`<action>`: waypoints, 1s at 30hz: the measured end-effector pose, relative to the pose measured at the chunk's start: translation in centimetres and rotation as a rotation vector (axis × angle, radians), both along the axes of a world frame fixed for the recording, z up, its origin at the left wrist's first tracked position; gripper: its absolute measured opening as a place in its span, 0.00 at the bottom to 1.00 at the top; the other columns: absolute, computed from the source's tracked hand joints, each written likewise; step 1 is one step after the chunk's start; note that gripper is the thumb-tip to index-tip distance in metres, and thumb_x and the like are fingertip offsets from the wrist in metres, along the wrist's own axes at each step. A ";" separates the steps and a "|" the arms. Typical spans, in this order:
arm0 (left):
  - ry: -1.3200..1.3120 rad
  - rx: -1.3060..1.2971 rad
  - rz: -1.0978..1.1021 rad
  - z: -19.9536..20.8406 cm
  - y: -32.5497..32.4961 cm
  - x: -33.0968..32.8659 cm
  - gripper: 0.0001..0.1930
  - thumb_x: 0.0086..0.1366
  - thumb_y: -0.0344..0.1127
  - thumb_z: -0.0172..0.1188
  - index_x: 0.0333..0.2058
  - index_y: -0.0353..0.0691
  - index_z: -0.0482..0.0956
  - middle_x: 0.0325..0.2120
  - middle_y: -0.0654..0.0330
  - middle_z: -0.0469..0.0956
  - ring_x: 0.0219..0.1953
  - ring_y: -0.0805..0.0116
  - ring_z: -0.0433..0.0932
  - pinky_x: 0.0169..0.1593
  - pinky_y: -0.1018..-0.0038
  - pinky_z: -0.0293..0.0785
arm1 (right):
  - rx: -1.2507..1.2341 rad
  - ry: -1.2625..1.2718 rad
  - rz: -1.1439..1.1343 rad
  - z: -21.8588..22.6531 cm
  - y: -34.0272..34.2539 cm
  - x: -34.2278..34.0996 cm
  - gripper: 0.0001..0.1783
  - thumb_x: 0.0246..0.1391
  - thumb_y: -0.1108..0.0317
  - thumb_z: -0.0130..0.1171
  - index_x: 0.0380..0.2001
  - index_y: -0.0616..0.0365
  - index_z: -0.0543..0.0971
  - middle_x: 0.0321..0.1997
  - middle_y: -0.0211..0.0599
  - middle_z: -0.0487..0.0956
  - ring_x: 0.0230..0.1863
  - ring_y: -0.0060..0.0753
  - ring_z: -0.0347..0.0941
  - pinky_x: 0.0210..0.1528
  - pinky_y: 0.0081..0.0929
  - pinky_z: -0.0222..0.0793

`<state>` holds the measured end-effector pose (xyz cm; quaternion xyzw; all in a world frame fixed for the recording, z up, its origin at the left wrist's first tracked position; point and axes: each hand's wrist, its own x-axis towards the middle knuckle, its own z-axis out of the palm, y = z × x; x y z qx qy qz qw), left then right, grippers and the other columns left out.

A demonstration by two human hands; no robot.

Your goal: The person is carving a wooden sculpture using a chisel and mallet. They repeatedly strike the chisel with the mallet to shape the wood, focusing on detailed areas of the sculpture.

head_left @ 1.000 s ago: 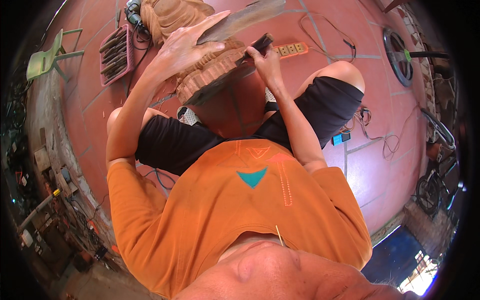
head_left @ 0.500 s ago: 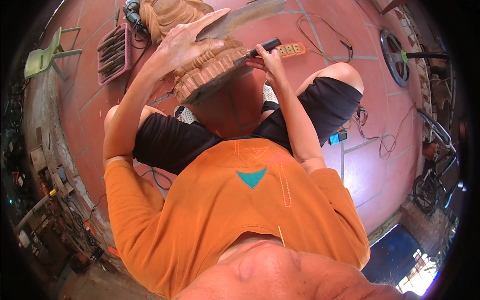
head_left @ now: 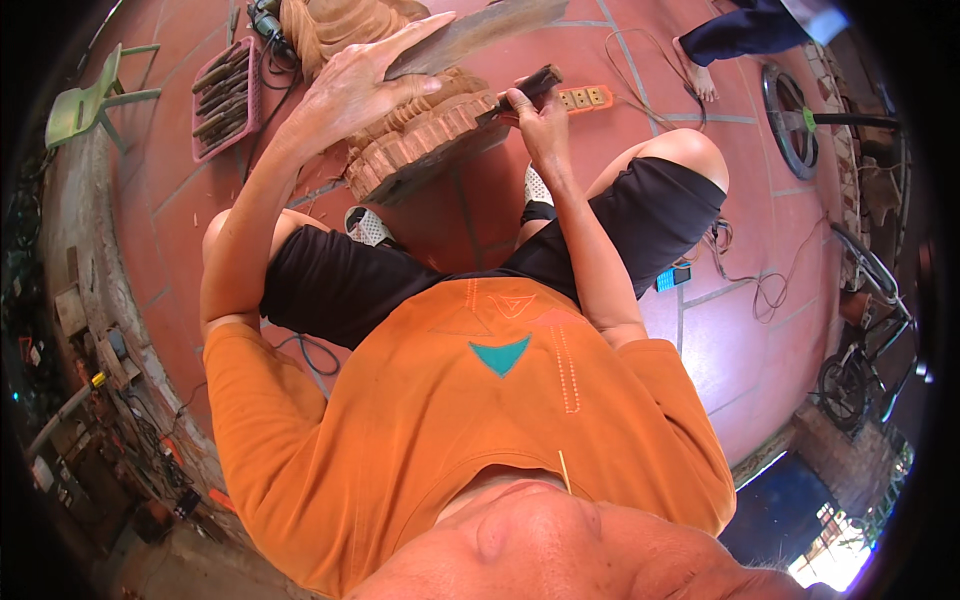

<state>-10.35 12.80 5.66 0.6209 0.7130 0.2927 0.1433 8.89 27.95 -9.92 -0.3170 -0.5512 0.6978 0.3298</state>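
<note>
Wood carving [head_left: 410,150], cropped above, hides partly behind the splayed left hand [head_left: 350,92]; right hand [head_left: 542,126] grips a tool [head_left: 541,82].

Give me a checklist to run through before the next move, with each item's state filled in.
1. Right hand gripping the dark-handled tool: ok.
2. Tool tip touching the carved wooden base: cannot tell; too small.
3. Left hand firm on the flat wooden piece: cannot tell; thumb and forefinger are spread.
4. Another person's bare foot well away from the cable: not ok; they look close together.
5. Spare tools inside the pink basket: ok.
</note>
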 end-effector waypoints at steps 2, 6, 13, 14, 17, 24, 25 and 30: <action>-0.055 -0.167 0.019 1.2 0.2 0.5 0.38 0.63 0.46 0.67 0.70 0.56 0.63 0.60 0.50 0.75 0.60 0.50 0.76 0.62 0.60 0.69 | 0.089 -0.031 -0.001 0.2 -0.4 0.0 0.12 0.63 0.73 0.63 0.45 0.65 0.74 0.38 0.36 0.81 0.38 0.26 0.80 0.38 0.25 0.81; -0.031 -0.072 0.008 1.1 0.2 0.8 0.37 0.63 0.47 0.66 0.70 0.59 0.63 0.57 0.51 0.78 0.56 0.47 0.78 0.60 0.58 0.71 | 0.108 -0.027 -0.001 0.2 -0.7 -0.2 0.13 0.61 0.72 0.65 0.45 0.65 0.75 0.38 0.35 0.81 0.38 0.24 0.79 0.38 0.24 0.80; 0.037 0.072 -0.045 -0.6 0.3 0.4 0.36 0.64 0.50 0.66 0.69 0.64 0.63 0.51 0.53 0.82 0.47 0.46 0.81 0.53 0.57 0.76 | 0.134 -0.104 0.050 0.5 -0.9 0.1 0.13 0.63 0.75 0.61 0.49 0.64 0.74 0.42 0.40 0.81 0.43 0.30 0.81 0.42 0.29 0.85; 0.039 0.069 -0.048 -0.7 0.3 0.4 0.36 0.64 0.49 0.66 0.69 0.64 0.63 0.50 0.53 0.82 0.47 0.47 0.82 0.52 0.57 0.76 | 0.145 -0.118 0.052 0.7 -0.9 0.1 0.13 0.63 0.74 0.62 0.48 0.64 0.74 0.42 0.40 0.81 0.43 0.30 0.81 0.42 0.29 0.85; -0.058 -0.147 -0.016 1.0 0.6 1.0 0.37 0.62 0.43 0.68 0.69 0.56 0.65 0.61 0.52 0.74 0.59 0.47 0.76 0.61 0.63 0.72 | 0.182 -0.147 0.042 1.0 -1.1 0.2 0.13 0.62 0.73 0.63 0.48 0.65 0.75 0.42 0.39 0.81 0.43 0.28 0.81 0.43 0.29 0.84; -0.008 0.108 -0.096 0.4 0.7 2.2 0.38 0.63 0.44 0.67 0.70 0.60 0.62 0.52 0.49 0.79 0.48 0.44 0.80 0.54 0.59 0.75 | 0.394 -0.182 0.004 0.8 -2.2 -0.3 0.17 0.58 0.66 0.70 0.45 0.63 0.76 0.26 0.38 0.82 0.25 0.25 0.76 0.30 0.27 0.73; 0.032 0.085 -0.106 -0.1 0.6 2.3 0.38 0.63 0.47 0.66 0.70 0.61 0.62 0.48 0.49 0.81 0.45 0.45 0.81 0.51 0.57 0.75 | 0.413 -0.185 0.010 1.0 -2.3 -0.3 0.18 0.57 0.66 0.70 0.45 0.63 0.76 0.24 0.39 0.81 0.23 0.26 0.75 0.30 0.28 0.73; 0.183 -0.218 -0.074 1.3 0.7 2.9 0.38 0.63 0.41 0.66 0.70 0.63 0.62 0.53 0.51 0.80 0.48 0.45 0.80 0.51 0.56 0.76 | 0.460 -0.267 0.010 0.7 -2.1 -0.1 0.18 0.58 0.65 0.69 0.45 0.63 0.76 0.26 0.42 0.83 0.25 0.30 0.79 0.31 0.31 0.74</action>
